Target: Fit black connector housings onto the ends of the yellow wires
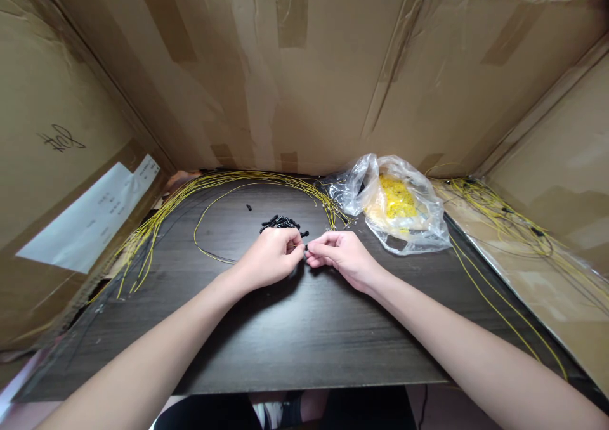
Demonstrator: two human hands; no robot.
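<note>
My left hand [271, 257] is closed in a pinch on a thin yellow and dark cable [202, 211], whose loop curves out to the left over the table. Fingertip to fingertip with it, my right hand [342, 257] pinches a small black connector housing [306, 247]. Whether the cable's end sits inside that housing is hidden by the fingers. Just behind my left hand lies a pile of black connector housings [280, 222]. One single housing [248, 207] lies apart, farther back.
A bundle of yellow cables [190, 189] arcs along the back and left of the dark table [285, 347]. At the back right stands a clear plastic bag [404, 227] with small yellow parts [397, 196]. More cables [504, 217] lie on cardboard at right. Cardboard walls [333, 87] surround the table.
</note>
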